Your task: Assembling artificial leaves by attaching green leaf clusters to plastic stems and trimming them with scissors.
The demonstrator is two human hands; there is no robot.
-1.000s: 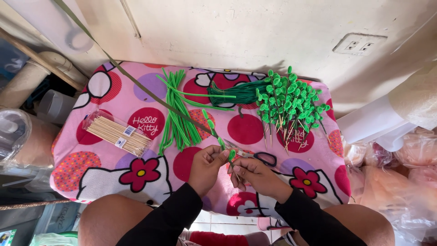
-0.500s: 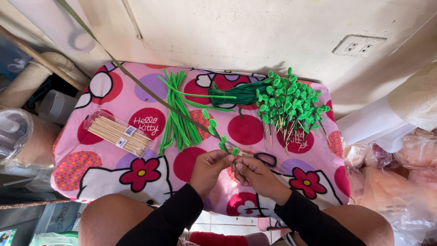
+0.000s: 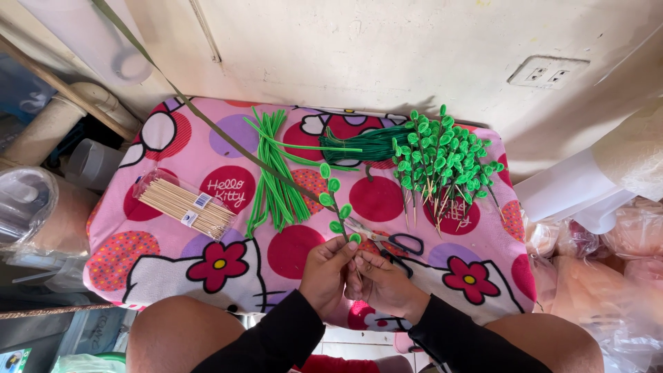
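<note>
Hands (image 3: 359, 276) together on green leafy stem (image 3: 336, 207) above pink cloth (image 3: 207, 255)

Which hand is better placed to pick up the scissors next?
Probably the right hand: the dark-handled scissors lie on the pink patterned cloth just beyond it, while the left hand pinches the green leafy stem upright, so it looks occupied.

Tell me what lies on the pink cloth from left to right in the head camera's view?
Packet of wooden skewers → bundle of loose green stems → leafy green sprig held up by both hands → scissors → heap of finished green sprigs on sticks.
</note>
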